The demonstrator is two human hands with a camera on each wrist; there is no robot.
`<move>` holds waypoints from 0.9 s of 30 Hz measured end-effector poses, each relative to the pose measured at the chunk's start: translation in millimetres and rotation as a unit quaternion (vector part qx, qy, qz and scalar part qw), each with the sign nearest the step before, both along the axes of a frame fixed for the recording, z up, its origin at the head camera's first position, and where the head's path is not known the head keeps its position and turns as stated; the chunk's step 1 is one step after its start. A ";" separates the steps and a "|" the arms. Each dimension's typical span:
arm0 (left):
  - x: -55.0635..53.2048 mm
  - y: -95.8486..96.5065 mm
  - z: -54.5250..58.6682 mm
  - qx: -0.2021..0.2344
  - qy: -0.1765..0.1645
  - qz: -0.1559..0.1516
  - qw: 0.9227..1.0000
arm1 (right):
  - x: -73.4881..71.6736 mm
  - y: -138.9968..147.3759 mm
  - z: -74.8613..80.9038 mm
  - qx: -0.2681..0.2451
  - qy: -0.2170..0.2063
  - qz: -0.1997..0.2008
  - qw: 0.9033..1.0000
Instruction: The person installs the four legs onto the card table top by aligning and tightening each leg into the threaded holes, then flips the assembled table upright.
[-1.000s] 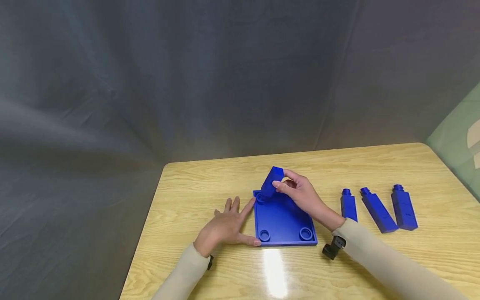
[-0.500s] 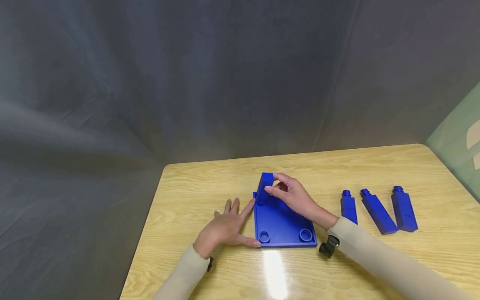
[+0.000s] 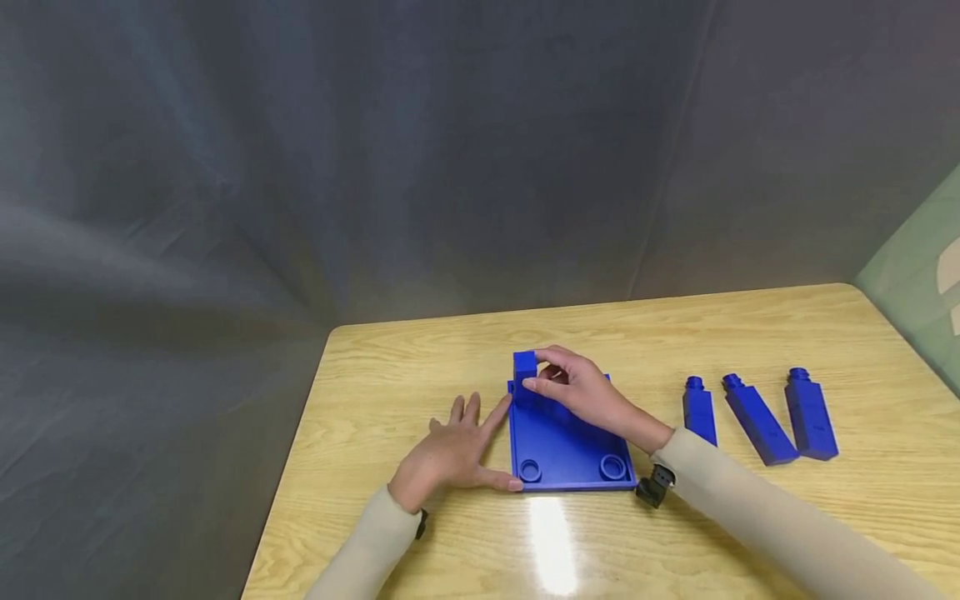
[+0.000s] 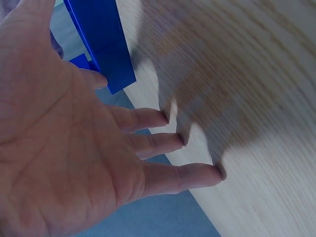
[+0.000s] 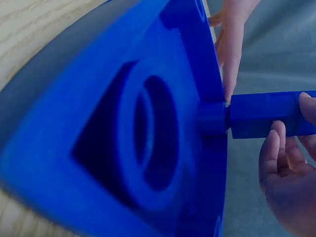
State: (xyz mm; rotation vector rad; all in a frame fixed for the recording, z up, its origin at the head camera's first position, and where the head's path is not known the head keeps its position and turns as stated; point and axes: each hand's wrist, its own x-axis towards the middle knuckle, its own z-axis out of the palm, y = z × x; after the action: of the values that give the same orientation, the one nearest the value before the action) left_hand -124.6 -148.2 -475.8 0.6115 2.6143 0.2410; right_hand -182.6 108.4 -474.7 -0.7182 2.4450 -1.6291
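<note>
My right hand (image 3: 585,392) pinches a blue square leg (image 3: 525,365) near its top, thumb in front and fingers behind. The leg stands upright over the back-left corner of a blue square tabletop (image 3: 562,442), which lies with its raised rim up. In the right wrist view, the lower end of the leg (image 5: 264,116) meets a round socket at the corner. My left hand (image 3: 450,457) is spread at the tabletop's left side, index finger and thumb against the rim. In the left wrist view the other fingertips rest on the table. Two front sockets (image 3: 530,471) show.
To the right, three more blue legs with threaded ends, a left leg (image 3: 699,417), a middle leg (image 3: 761,427) and a right leg (image 3: 812,421), lie on the wooden table (image 3: 397,367). A dark curtain (image 3: 480,167) hangs behind the table's back edge.
The leg has gone from tilted to upright over the back-left corner, the right hand moving slightly left with it. The left hand has stayed in place.
</note>
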 end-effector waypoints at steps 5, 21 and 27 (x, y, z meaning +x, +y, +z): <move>-1.7 0.4 0.1 -0.002 0.000 0.002 1.000 | -1.6 -2.7 2.5 0.011 0.005 -0.005 1.000; 1.1 2.4 1.6 0.002 0.000 0.004 1.000 | 3.5 -6.1 -3.7 -0.009 0.024 -0.037 0.999; 2.0 0.9 0.1 0.005 0.000 0.008 1.000 | 3.8 -9.5 -5.5 -0.011 0.022 -0.051 0.998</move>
State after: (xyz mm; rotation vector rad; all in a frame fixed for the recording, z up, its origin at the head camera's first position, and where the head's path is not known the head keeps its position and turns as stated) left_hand -122.6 -147.3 -475.7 0.5943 2.6203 0.2602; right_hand -178.8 98.8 -480.3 -0.6481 2.5365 -1.6972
